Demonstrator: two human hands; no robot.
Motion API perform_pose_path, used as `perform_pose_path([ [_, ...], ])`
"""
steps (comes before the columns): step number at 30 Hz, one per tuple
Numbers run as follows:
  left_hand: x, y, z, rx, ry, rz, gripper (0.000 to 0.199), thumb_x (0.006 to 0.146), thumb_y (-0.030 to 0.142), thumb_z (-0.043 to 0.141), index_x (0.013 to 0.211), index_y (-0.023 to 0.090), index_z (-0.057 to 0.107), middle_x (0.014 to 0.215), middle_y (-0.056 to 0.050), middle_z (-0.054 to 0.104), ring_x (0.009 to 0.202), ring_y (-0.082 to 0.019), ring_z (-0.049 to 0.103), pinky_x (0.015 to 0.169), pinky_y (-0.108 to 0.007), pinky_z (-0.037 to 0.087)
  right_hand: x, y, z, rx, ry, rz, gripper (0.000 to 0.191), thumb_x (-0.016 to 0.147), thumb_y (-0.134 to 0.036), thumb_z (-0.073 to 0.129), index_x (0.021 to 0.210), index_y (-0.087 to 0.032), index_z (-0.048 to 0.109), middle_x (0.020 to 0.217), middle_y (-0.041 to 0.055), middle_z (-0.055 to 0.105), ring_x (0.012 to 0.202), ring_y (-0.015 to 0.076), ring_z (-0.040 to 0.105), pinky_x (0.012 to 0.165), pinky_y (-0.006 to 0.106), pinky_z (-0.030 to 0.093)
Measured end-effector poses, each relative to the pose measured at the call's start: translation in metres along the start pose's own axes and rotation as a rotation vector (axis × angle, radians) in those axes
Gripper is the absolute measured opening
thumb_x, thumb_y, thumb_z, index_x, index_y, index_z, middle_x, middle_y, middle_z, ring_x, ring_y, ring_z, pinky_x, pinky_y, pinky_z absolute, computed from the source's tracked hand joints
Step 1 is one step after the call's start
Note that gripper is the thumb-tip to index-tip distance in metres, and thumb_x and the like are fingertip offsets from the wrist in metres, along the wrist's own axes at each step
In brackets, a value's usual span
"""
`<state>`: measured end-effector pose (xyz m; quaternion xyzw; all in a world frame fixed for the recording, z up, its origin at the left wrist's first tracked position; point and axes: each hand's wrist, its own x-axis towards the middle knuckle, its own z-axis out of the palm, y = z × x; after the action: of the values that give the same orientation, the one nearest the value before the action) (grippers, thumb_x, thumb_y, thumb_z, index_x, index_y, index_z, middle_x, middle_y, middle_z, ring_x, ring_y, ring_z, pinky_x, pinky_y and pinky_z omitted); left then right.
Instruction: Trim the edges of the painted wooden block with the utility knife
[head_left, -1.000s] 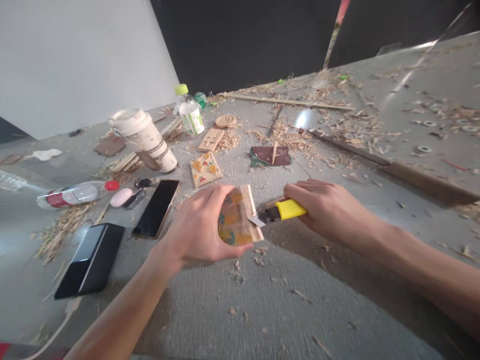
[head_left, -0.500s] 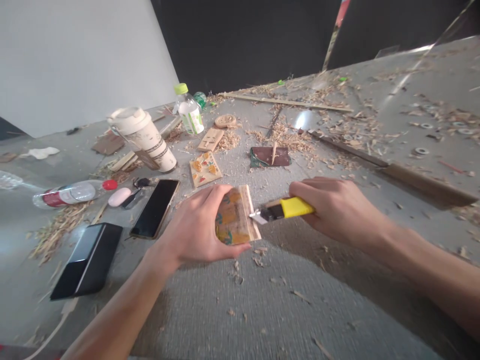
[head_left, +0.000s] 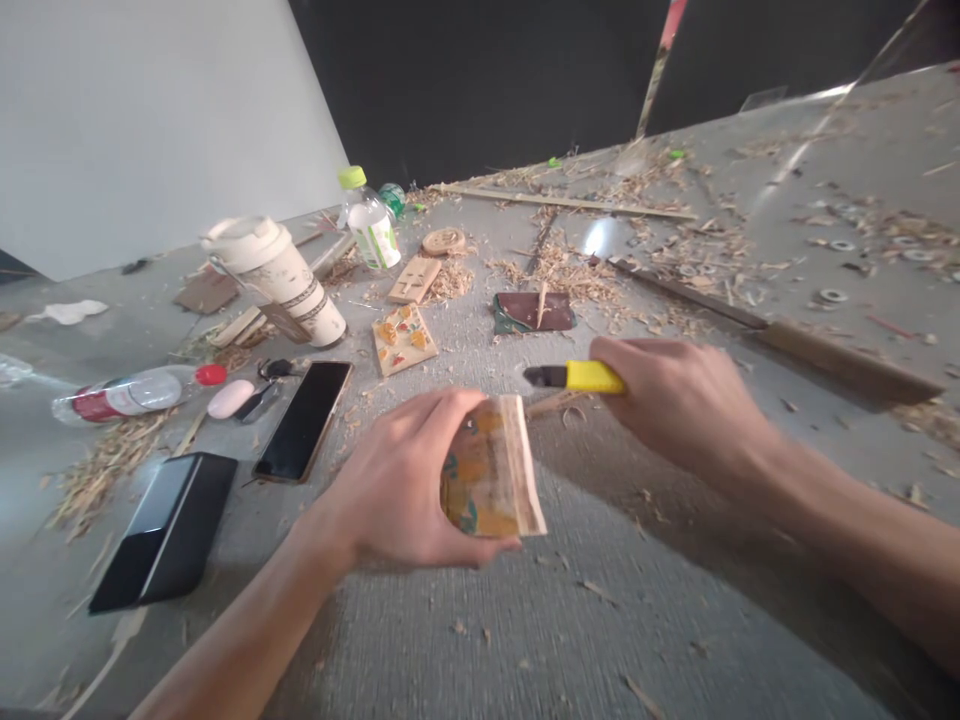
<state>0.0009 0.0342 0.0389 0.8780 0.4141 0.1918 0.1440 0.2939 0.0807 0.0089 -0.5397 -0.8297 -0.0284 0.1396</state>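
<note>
My left hand (head_left: 397, 480) is closed around a small wooden block (head_left: 487, 470) with a yellow and green pattern on its face. Bare pale wood shows along the block's right edge. To the right, my right hand (head_left: 675, 400) grips a yellow utility knife (head_left: 592, 376). The knife points left with its dark front end, apart from the block; its blade is blurred. A thin wood shaving (head_left: 555, 402) lies between the knife and the block. Beyond the left hand is a flat wooden tile (head_left: 405, 340) with orange patches.
On the left are a phone (head_left: 304, 420), a black box-shaped device (head_left: 165, 530), a lying bottle (head_left: 142, 392) and a tilted-looking cup (head_left: 281, 280). Further back stand a green-capped bottle (head_left: 370, 225) and a dark red pouch (head_left: 534, 311). A long strip (head_left: 847, 365) lies right, among scattered shavings.
The knife has come off the block's edge and moved up and away. The block in my left hand has shifted toward me and slightly right, and a shaving now lies beside it.
</note>
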Motion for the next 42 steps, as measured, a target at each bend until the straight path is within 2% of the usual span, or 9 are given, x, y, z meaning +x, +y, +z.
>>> perform_pose_path([
  [3,-0.001,-0.002,-0.001,0.001,0.023,0.006,0.095,0.064,0.060,0.090,0.138,0.021,0.046,0.122,-0.011,0.070,0.105,-0.033,0.071,0.090,-0.047,0.060,0.002,0.007,-0.004,-0.045,0.054,0.070,0.012,0.080,-0.013,0.055,0.077,-0.023,0.051,0.062,0.0015,0.056,0.051,0.0142,0.041,0.055,0.030,0.022],
  [8,0.000,-0.016,0.000,0.068,0.072,-0.055,0.086,0.069,0.059,0.087,0.135,0.022,0.048,0.122,-0.012,0.070,0.104,-0.033,0.071,0.087,-0.048,0.059,-0.005,-0.002,-0.004,0.131,0.065,-0.251,0.011,0.082,-0.013,0.054,0.085,-0.023,0.058,0.075,0.0034,0.067,0.067,0.0189,0.059,0.058,0.030,0.029],
  [11,0.001,-0.018,0.001,0.067,0.070,-0.060,0.084,0.070,0.058,0.087,0.135,0.022,0.047,0.122,-0.012,0.070,0.106,-0.033,0.071,0.089,-0.047,0.059,-0.008,-0.010,-0.001,0.189,0.003,-0.327,0.011,0.085,-0.013,0.054,0.085,-0.023,0.057,0.076,0.0027,0.067,0.067,0.0189,0.060,0.060,0.032,0.031],
  [16,0.002,-0.012,0.003,0.057,0.041,-0.044,0.086,0.071,0.060,0.086,0.137,0.022,0.046,0.125,-0.013,0.070,0.108,-0.034,0.071,0.090,-0.048,0.060,-0.007,-0.009,0.003,0.195,-0.065,-0.318,0.013,0.087,-0.013,0.055,0.090,-0.023,0.062,0.079,0.0032,0.069,0.069,0.0188,0.060,0.062,0.033,0.030],
  [20,0.001,-0.006,0.006,0.031,-0.017,-0.050,0.085,0.073,0.058,0.085,0.138,0.021,0.045,0.124,-0.013,0.070,0.107,-0.033,0.072,0.088,-0.047,0.060,-0.006,-0.007,0.007,0.154,-0.047,-0.273,0.011,0.087,-0.013,0.056,0.091,-0.023,0.062,0.081,0.0046,0.069,0.071,0.0193,0.059,0.061,0.033,0.028],
  [27,0.001,0.003,0.002,-0.031,-0.035,-0.007,0.093,0.064,0.059,0.090,0.136,0.021,0.046,0.119,-0.011,0.070,0.103,-0.031,0.071,0.088,-0.045,0.060,0.003,0.005,-0.001,-0.068,0.028,0.060,0.006,0.080,-0.017,0.054,0.079,-0.022,0.057,0.064,0.0024,0.060,0.052,0.0139,0.041,0.055,0.031,0.020],
  [31,0.001,-0.006,0.001,0.007,0.036,-0.053,0.086,0.069,0.060,0.087,0.134,0.021,0.047,0.118,-0.011,0.070,0.100,-0.031,0.071,0.084,-0.044,0.060,-0.002,0.002,-0.003,0.020,0.054,-0.094,0.008,0.079,-0.017,0.054,0.080,-0.022,0.059,0.068,0.0032,0.063,0.060,0.0168,0.053,0.056,0.030,0.025],
  [34,0.001,-0.014,0.001,0.038,0.056,-0.093,0.082,0.070,0.058,0.086,0.133,0.022,0.048,0.118,-0.010,0.070,0.099,-0.030,0.071,0.082,-0.043,0.059,-0.006,-0.006,0.001,0.104,-0.003,-0.228,0.011,0.081,-0.015,0.053,0.083,-0.022,0.060,0.074,0.0032,0.067,0.065,0.0177,0.058,0.057,0.030,0.026],
  [42,0.001,-0.013,0.002,0.063,0.069,-0.052,0.081,0.072,0.058,0.085,0.134,0.021,0.048,0.120,-0.011,0.070,0.101,-0.031,0.072,0.082,-0.043,0.060,-0.008,-0.007,0.008,0.195,-0.070,-0.287,0.013,0.085,-0.012,0.057,0.090,-0.023,0.064,0.077,0.0021,0.068,0.065,0.0167,0.057,0.060,0.032,0.028],
])
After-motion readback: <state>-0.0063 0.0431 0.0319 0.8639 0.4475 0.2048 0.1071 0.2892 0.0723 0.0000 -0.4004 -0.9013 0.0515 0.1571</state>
